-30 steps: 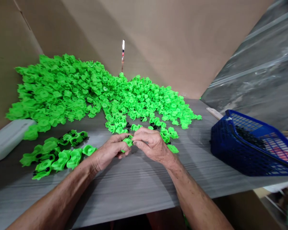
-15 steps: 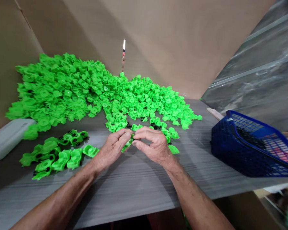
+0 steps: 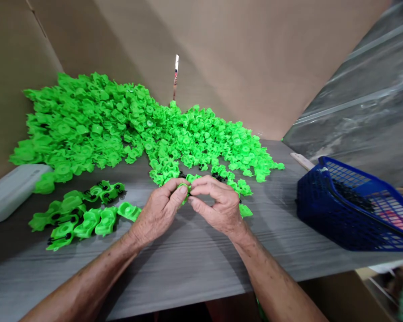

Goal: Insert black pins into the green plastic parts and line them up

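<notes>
My left hand [image 3: 164,205] is closed, thumb and fingers gripping a small bright green plastic part [image 3: 184,197] above the tabletop. Most of that part is covered by the fingers. Opposite it, my right hand [image 3: 218,203] pinches with thumb and forefinger at the part's right side, where a tiny dark piece [image 3: 190,194] shows at the fingertips. How far that piece sits in the green part is hidden. Loose green parts [image 3: 244,188] and some black pieces [image 3: 218,176] lie just beyond the hands. Left of my left wrist are rows of green parts [image 3: 105,221], several with black pins.
A large heap of green parts [image 3: 97,129] runs along the back, against a cardboard wall [image 3: 221,53]. On the right stands a blue plastic basket [image 3: 329,210] holding black pieces [image 3: 351,194]. At the left edge is a whitish container [image 3: 15,190]. The grey tabletop [image 3: 195,273] ends near my forearms.
The green part has turned between my fingers, and my left thumb and fingers now cover more of it. Both hands stay close together at about the same spot.
</notes>
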A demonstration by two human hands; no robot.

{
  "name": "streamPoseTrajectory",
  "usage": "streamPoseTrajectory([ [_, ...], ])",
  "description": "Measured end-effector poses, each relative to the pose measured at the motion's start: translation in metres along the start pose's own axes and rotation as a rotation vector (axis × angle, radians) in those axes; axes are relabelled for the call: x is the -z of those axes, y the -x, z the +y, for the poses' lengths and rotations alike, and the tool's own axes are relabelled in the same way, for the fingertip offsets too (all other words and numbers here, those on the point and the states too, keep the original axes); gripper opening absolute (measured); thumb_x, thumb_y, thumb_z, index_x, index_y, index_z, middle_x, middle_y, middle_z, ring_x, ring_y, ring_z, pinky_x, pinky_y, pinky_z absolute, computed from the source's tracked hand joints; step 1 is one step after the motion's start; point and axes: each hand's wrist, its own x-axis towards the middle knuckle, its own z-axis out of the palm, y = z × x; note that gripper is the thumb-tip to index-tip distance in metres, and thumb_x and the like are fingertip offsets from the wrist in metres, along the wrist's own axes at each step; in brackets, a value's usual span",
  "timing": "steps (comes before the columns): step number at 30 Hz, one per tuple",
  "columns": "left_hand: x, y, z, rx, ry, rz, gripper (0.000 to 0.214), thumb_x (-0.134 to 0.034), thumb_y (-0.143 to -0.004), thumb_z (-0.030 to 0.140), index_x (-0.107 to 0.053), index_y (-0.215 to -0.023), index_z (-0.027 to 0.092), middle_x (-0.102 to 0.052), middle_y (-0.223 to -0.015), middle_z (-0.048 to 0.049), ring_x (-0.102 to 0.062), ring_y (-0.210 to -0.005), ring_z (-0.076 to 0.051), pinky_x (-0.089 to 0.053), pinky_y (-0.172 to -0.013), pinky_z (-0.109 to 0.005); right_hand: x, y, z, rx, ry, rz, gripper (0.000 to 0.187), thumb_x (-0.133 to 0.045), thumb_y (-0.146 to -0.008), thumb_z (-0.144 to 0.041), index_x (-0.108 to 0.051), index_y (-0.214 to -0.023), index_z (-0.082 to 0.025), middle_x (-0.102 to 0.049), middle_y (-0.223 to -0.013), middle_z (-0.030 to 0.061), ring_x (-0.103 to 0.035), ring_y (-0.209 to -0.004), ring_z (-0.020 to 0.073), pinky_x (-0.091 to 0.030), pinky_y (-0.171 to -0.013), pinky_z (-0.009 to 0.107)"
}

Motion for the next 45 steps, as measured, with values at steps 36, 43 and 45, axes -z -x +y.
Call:
streamPoseTrajectory([
  [36, 0.003, -0.014, -0.015, 0.365, 0.381, 0.371, 0.045, -0.071, -0.066, 0.040, -0.059, -0.103, 0.017, -0.068, -0.069, -0.0006, -0.058, -0.066, -0.017, -0.037, -0.056, -0.025, 0.007, -0.010, 0.061, -0.248, 0.509, -0.358, 0.017, -0.060, -0.080, -0.015, -0.074, -0.090, -0.018, -0.069, -0.090, 0.0072, -0.061, -0.086, 0.0194, -0.047, -0.082, 0.034],
  [43, 0.006, -0.014, -0.014, 0.452, 0.580, 0.401, 0.059, -0.076, -0.052, 0.029, -0.061, -0.108, 0.017, -0.057, -0.063, 0.0057, -0.052, -0.057, -0.012, -0.041, -0.051, -0.024, -0.028, -0.043, 0.058, -0.367, 0.804, -0.710, 0.028, -0.056, -0.086, -0.031, -0.070, -0.108, -0.021, -0.065, -0.116, 0.0098, -0.054, -0.110, 0.0269, -0.041, -0.091, 0.037],
  [45, 0.006, -0.014, -0.015, 0.459, 0.602, 0.381, 0.051, -0.076, -0.051, 0.028, -0.064, -0.099, 0.016, -0.055, -0.061, 0.0056, -0.051, -0.056, -0.011, -0.041, -0.052, -0.024, -0.038, -0.049, 0.057, -0.419, 0.856, -0.750, 0.025, -0.054, -0.086, -0.028, -0.072, -0.102, -0.019, -0.067, -0.111, 0.0123, -0.056, -0.108, 0.0292, -0.041, -0.087, 0.039],
])
